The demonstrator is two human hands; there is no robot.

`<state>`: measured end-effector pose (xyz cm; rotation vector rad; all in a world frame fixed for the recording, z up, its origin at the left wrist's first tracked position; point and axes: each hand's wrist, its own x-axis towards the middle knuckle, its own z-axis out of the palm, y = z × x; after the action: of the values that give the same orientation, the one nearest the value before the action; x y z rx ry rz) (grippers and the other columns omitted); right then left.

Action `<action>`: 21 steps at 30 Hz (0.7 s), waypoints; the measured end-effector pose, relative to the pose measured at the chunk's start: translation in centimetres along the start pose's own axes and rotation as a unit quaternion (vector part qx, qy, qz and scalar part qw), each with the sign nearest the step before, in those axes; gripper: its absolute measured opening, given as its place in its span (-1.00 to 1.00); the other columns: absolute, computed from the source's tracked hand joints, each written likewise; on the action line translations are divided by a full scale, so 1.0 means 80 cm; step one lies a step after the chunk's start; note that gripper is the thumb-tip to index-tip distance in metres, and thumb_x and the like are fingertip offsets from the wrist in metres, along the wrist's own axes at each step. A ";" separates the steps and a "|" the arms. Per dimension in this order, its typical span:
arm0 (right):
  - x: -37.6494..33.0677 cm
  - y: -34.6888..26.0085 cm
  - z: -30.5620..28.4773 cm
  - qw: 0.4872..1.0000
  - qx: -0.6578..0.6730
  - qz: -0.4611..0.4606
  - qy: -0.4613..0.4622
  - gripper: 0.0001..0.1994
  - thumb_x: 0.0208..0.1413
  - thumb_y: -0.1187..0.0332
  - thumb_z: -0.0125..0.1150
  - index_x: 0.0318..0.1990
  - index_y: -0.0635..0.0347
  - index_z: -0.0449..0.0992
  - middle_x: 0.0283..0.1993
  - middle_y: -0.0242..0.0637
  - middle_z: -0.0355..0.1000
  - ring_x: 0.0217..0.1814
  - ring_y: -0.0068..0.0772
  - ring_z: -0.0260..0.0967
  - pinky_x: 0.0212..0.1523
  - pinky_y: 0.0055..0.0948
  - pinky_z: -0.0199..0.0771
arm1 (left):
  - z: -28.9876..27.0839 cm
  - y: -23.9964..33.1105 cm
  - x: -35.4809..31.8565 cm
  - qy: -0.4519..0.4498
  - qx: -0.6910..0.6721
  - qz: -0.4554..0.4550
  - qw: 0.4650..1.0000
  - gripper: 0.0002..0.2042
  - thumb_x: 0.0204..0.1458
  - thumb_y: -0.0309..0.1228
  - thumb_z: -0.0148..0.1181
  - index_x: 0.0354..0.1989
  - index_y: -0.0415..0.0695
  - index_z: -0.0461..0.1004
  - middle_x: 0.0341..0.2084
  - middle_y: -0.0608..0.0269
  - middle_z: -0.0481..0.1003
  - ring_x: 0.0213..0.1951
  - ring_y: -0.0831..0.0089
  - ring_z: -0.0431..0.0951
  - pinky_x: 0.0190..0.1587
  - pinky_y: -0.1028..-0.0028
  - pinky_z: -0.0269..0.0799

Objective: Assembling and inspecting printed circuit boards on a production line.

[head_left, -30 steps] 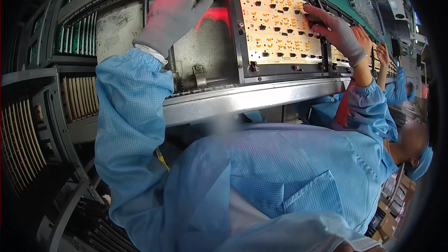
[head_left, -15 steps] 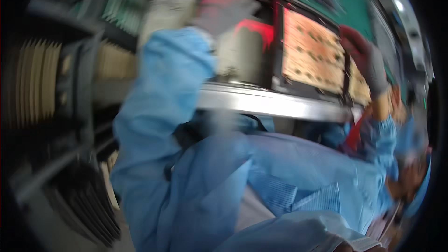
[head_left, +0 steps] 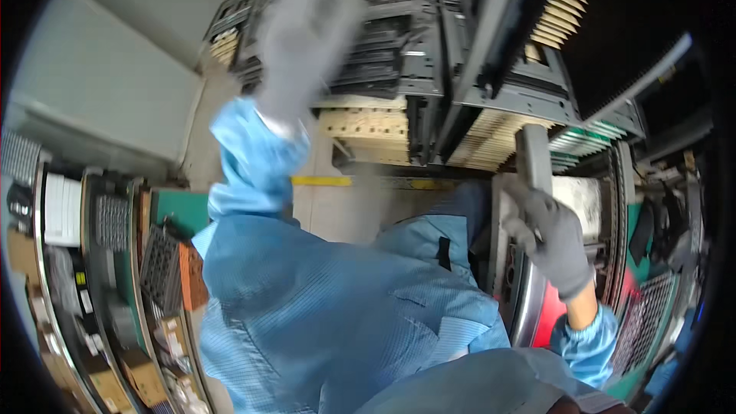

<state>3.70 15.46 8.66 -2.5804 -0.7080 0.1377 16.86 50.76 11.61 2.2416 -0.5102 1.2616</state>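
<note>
My left hand (head_left: 310, 34), in a pale grey glove, is smeared by motion at the upper left. It is over or in front of stacked dark slotted trays (head_left: 376, 54) on a metal rack; its fingers are too blurred to read, and I cannot tell whether it touches anything. On the right, my right hand (head_left: 556, 245) wears a grey glove. Its fingers are apart, with nothing visible in them, beside a grey metal post (head_left: 534, 157) and the metal-edged bench (head_left: 529, 307). Whether the fingertips touch the post is unclear.
Below the trays, cream perforated boards (head_left: 368, 130) fill the rack, with more board edges (head_left: 498, 138) stacked alongside. Yellow tape (head_left: 322, 181) marks the floor before the rack. Shelves on the left hold cardboard boxes (head_left: 142, 376) and an orange block (head_left: 192, 276). A pale wall (head_left: 100, 77) stands behind.
My view and body have turned left, from the red-lit bench with its component-covered board to the rack. My left hand has left the bench; my right hand is now by the post.
</note>
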 end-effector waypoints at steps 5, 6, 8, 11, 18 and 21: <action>0.166 -0.021 0.039 0.958 0.276 -0.061 0.052 -0.34 0.27 -0.04 0.10 0.33 0.28 0.25 0.00 -0.22 0.48 -0.03 -0.47 0.42 0.06 -0.43 0.42 | -0.095 -0.247 -0.004 -0.295 0.204 -0.283 0.890 -0.57 0.14 -0.21 0.14 0.04 -0.33 0.47 0.02 -0.17 0.50 0.06 -0.02 0.52 0.06 0.27 0.45; 0.212 0.002 0.059 0.899 0.419 -0.099 0.076 -0.32 0.28 -0.09 0.04 0.35 0.26 0.23 -0.01 -0.26 0.48 0.00 -0.45 0.41 0.07 -0.43 0.41 | -0.072 -0.266 -0.004 -0.284 0.216 -0.306 0.883 -0.57 0.14 -0.21 0.14 0.04 -0.33 0.47 0.02 -0.17 0.50 0.06 -0.02 0.52 0.06 0.27 0.45; 0.279 0.004 0.022 0.914 0.404 0.034 -0.011 -0.32 0.30 -0.14 -0.03 0.36 0.20 0.21 0.05 -0.28 0.43 0.04 -0.43 0.38 0.12 -0.39 0.38 | -0.030 -0.289 0.004 -0.333 0.331 -0.137 0.872 -0.59 0.18 -0.14 0.08 0.03 -0.21 0.49 -0.09 -0.13 0.54 -0.09 -0.04 0.56 -0.02 0.17 0.45; 0.376 0.089 0.048 0.809 0.559 -0.180 0.007 -0.56 0.41 0.26 -0.10 0.35 0.23 0.20 0.18 -0.21 0.33 0.18 -0.35 0.28 0.25 -0.37 0.25 | -0.002 -0.297 0.023 -0.232 0.126 -0.204 0.943 -0.53 0.17 -0.05 0.05 -0.15 -0.29 0.57 -0.23 -0.22 0.57 -0.15 -0.13 0.56 -0.07 0.11 0.43; 0.273 0.000 0.062 0.943 0.141 -0.192 0.234 -0.58 0.45 0.16 -0.22 0.16 0.35 0.34 -0.21 -0.44 0.32 -0.23 -0.48 0.20 -0.15 -0.46 0.33 | -0.115 -0.153 -0.027 -0.028 -0.313 -0.319 0.894 -0.63 0.18 -0.22 0.11 -0.04 -0.29 0.54 -0.22 0.07 0.61 -0.13 0.27 0.60 -0.07 0.34 0.50; 0.209 -0.007 0.053 0.931 0.335 -0.050 0.133 -0.29 0.34 -0.22 -0.24 0.23 0.32 0.32 0.02 -0.34 0.37 -0.02 -0.45 0.27 0.10 -0.51 0.23 | -0.168 -0.087 -0.071 0.000 -0.598 -0.143 0.789 -0.57 0.23 -0.20 0.06 0.16 -0.24 0.41 -0.07 0.07 0.56 -0.05 0.29 0.58 0.01 0.31 0.50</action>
<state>16.99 26.06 5.53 -1.8589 -0.5625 -0.0070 8.84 64.79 10.78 1.1415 -0.6701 0.4743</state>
